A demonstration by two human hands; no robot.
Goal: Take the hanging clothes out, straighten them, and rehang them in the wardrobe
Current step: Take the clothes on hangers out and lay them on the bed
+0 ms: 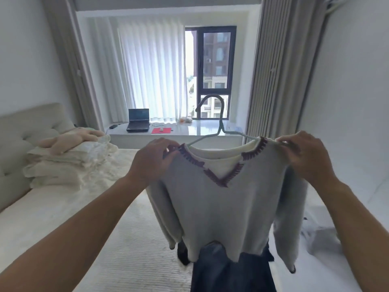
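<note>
Sweater (219,209) on hanger (219,123) spans L–R between hands: left hand (151,159) pinches one shoulder, right hand (305,154) the other (hook up, centred between them).

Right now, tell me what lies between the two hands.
In the head view, the sweater's neckline and the hanger span between the left hand and right hand; each pinches a shoulder.

Matt knit sweater (219,207), glossy windowsill (202,128)
</note>
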